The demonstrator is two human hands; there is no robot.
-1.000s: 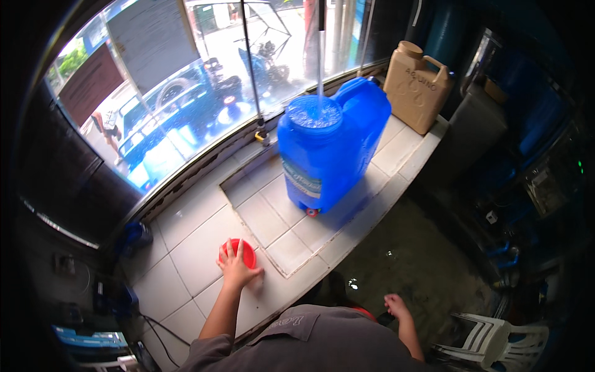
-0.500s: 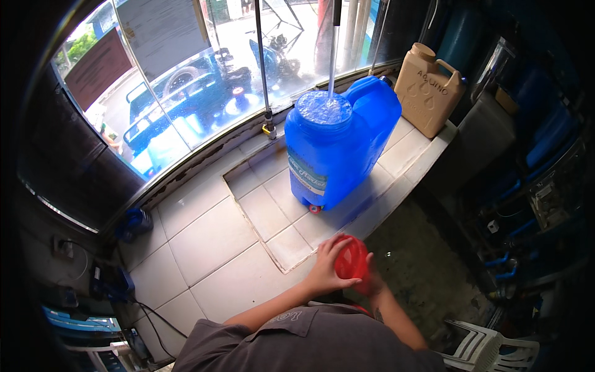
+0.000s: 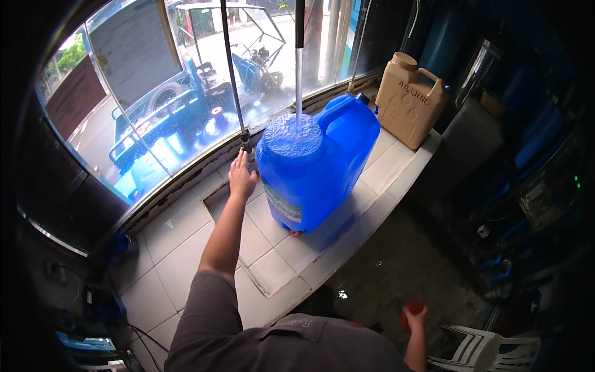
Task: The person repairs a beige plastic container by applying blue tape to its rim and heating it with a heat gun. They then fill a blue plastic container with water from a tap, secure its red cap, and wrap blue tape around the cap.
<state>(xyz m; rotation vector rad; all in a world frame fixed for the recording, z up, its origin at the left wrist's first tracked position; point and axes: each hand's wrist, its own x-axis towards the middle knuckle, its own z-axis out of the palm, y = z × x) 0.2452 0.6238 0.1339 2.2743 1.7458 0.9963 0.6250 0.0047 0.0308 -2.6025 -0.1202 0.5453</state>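
Note:
A blue water jug (image 3: 334,167) stands on the tiled counter, its wide mouth brimming with bubbly water. A stream of clear water falls into it from a black-topped pipe (image 3: 300,25). My left hand (image 3: 242,177) reaches across the counter with fingers stretched out, left of the jug's mouth. Its fingertips are at a small valve (image 3: 246,139) on the thin pipe by the window; I cannot tell whether they touch. Low on my right side, over the floor, my right hand (image 3: 418,318) is closed around a red round lid (image 3: 409,314), partly covered by the fingers.
A tan jug (image 3: 410,102) with its cap on stands at the counter's far right end. The counter's raised edge (image 3: 347,251) drops to a dark floor. White plastic chairs (image 3: 489,350) are at lower right. The window (image 3: 142,118) borders the counter's far side.
My left hand has let go of the red lid and moved forward to the valve. My right hand has carried the lid down and right, away from the counter. Water still runs into the jug.

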